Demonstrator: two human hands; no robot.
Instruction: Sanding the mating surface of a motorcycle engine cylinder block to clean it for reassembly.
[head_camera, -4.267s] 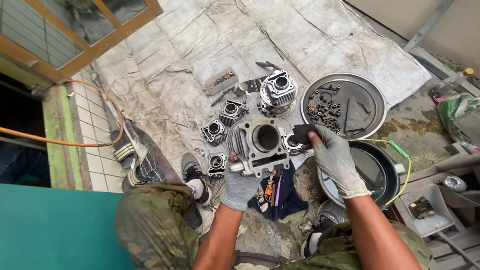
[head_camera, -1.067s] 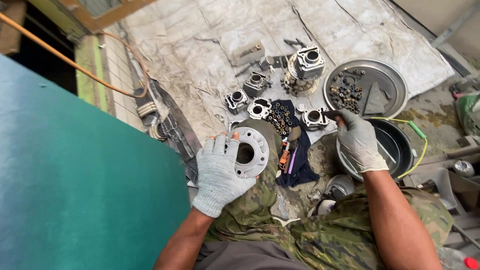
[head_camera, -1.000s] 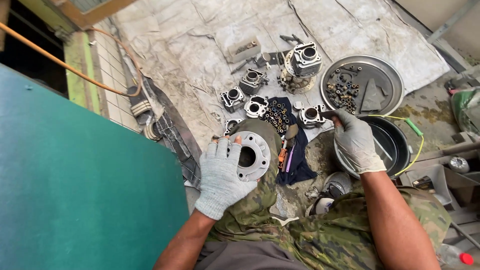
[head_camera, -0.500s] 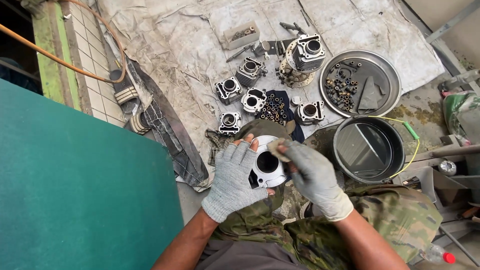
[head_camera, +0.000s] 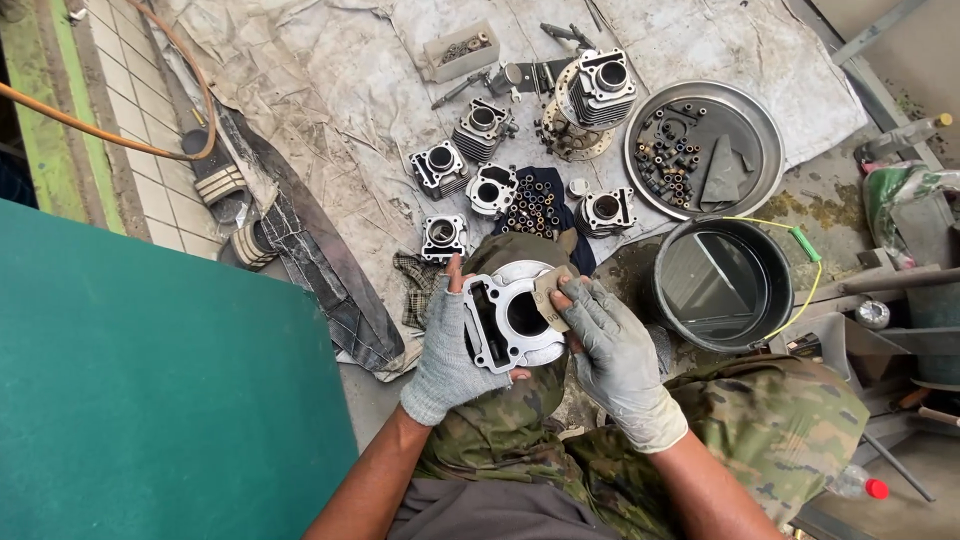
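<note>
We gripped the engine cylinder (head_camera: 512, 316) over our knee with our gloved left hand (head_camera: 447, 350), while our right hand (head_camera: 612, 352) pinched a sandpaper scrap (head_camera: 549, 297) against its face.

Grey gloves (head_camera: 620, 350), silver cylinder block (head_camera: 510, 318), camouflage trousers (head_camera: 770, 420), black bucket (head_camera: 722, 285).

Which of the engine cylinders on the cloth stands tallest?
The finned cylinder at the top, beside the round metal tray. It stands upright on a disc; the others sit low.

Box: I see a small open grey carton (head_camera: 460, 50) at twelve o'clock on the tarp.
Bottle: I see a clear one, red cap (head_camera: 858, 483), at four o'clock.
</note>
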